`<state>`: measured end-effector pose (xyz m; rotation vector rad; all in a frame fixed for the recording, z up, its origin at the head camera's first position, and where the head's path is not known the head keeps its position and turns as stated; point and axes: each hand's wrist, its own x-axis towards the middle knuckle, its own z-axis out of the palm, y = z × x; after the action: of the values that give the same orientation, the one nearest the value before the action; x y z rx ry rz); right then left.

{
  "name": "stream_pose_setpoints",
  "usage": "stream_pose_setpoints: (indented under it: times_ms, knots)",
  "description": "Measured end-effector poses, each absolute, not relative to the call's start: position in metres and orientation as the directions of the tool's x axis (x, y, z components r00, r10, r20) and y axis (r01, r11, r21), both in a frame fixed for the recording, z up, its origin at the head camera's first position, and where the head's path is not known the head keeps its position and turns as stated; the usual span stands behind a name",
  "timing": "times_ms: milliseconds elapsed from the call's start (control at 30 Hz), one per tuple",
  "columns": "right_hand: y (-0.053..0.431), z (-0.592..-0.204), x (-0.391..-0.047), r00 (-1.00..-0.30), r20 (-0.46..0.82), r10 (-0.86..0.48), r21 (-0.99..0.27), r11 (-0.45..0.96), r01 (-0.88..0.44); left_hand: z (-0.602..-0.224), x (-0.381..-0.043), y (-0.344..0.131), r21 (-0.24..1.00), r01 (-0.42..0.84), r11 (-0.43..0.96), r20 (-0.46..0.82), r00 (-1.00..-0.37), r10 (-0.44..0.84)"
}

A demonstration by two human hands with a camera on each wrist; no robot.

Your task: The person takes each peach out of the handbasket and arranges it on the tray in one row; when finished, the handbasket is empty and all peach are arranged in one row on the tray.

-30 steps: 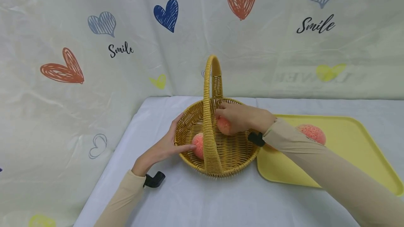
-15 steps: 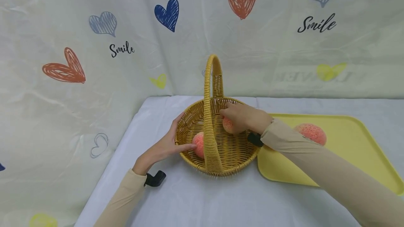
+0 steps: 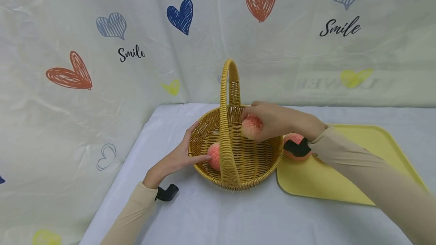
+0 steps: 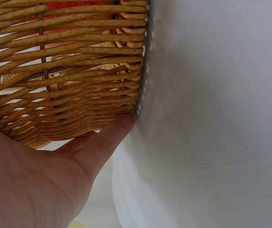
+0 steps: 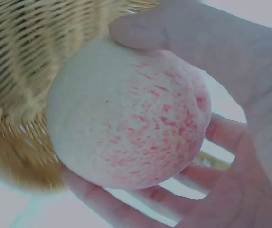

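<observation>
A brown wicker basket [image 3: 252, 165] with a tall arched handle stands on the white-covered table. My left hand [image 3: 177, 158] holds its left side, thumb over the rim and fingers along the outer wall, as the left wrist view also shows. Inside, at the left, lies a pink peach [image 3: 214, 156], partly behind the handle. My right hand [image 3: 274, 120] grips another peach [image 3: 252, 127] over the basket's right half. In the right wrist view, thumb and fingers wrap this pale, red-speckled peach [image 5: 126, 118].
A yellow tray [image 3: 323, 184] lies right of the basket, its left edge close by the rim. On it sits a peach [image 3: 295, 139], partly covered by the black wrist camera [image 3: 298, 148]. The right sleeve [image 3: 361, 169] crosses over the tray. A heart-printed curtain hangs behind.
My right hand has moved right and up from inside the basket with the peach. The arm uncovers a peach at the tray's left and hides the one farther right. The left hand stays.
</observation>
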<state>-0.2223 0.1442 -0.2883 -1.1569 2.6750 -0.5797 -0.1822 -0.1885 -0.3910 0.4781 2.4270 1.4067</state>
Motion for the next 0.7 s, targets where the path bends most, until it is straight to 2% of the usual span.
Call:
stream_pose_setpoints:
  times_ms: [167, 300, 467, 567, 700]
  knots:
    - [0.18, -0.265, -0.203, -0.719, 0.073, -0.692, -0.416, 0.634, -0.652, -0.391, -0.182, -0.189, 0.874, 0.142, 0.465, -0.079, -0.902, 0.424]
    - [0.222, -0.259, -0.187, -0.758, 0.147, -0.636, -0.359, 0.68, -0.64, -0.391, -0.182, -0.189, 0.885, 0.13, 0.448, -0.082, -0.902, 0.423]
    - [0.29, -0.269, -0.168, -0.828, 0.21, -0.521, -0.278, 0.78, -0.561, -0.391, -0.181, -0.189, 0.883, 0.128, 0.451, -0.089, -0.899, 0.429]
    - [0.327, -0.278, -0.159, -0.879, 0.223, -0.422, -0.237, 0.851, -0.468, -0.391, -0.181, -0.188, 0.874, 0.133, 0.468, -0.092, -0.9, 0.427]
    - [0.366, -0.293, -0.152, -0.902, 0.255, -0.348, -0.196, 0.895, -0.401, -0.391, -0.181, -0.188, 0.867, 0.144, 0.476, -0.084, -0.901, 0.426]
